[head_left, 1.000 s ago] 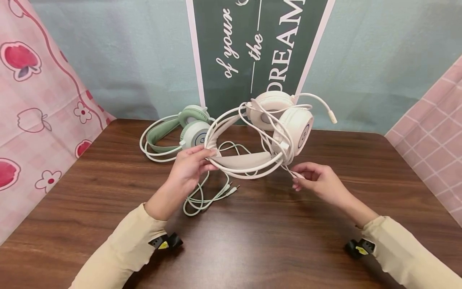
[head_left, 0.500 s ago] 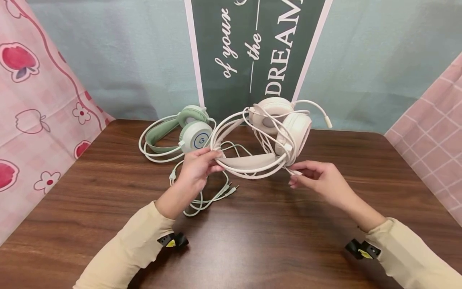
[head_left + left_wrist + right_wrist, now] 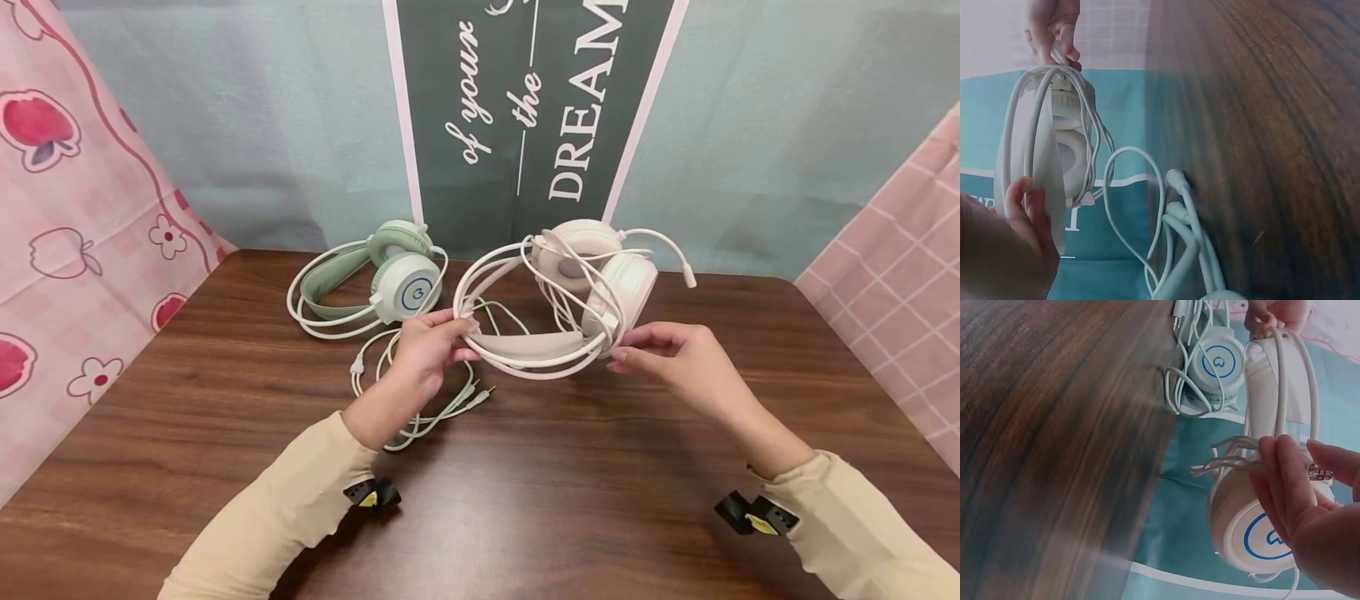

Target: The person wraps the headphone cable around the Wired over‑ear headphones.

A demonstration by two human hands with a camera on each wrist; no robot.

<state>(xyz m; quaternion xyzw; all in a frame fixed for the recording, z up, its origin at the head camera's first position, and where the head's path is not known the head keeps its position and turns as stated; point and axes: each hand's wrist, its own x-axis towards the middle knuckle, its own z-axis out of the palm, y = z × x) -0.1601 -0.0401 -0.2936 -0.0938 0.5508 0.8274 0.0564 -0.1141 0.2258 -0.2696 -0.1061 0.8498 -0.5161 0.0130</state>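
Observation:
A white headset point(image 3: 630, 287) with a boom microphone is held up over the table, its cable point(image 3: 551, 287) looped around the earcups and headband. My left hand point(image 3: 431, 346) grips the headband at its left side, thumb on top. At the opposite end, my right hand point(image 3: 675, 354) pinches the cable's plug end close against the headset. In the right wrist view, a metal plug point(image 3: 1319, 472) pokes out between the fingers and thumb of that hand. Behind the left hand, a green and white headset point(image 3: 405, 287) lies on the table, its cable point(image 3: 408, 433) loosely coiled toward the front.
The brown wooden table point(image 3: 570, 492) runs to a blue-green backdrop point(image 3: 750, 150) with a dark lettered panel point(image 3: 510, 183). Pink patterned cloth point(image 3: 90, 225) hangs at left and pink tile-pattern cloth point(image 3: 915, 242) at right. Two plugs point(image 3: 476, 396) of the green headset's cable lie near the left hand.
The white headset and my left hand have shifted right and slightly lower. My right hand has come up close against the headset, and less cable shows between them.

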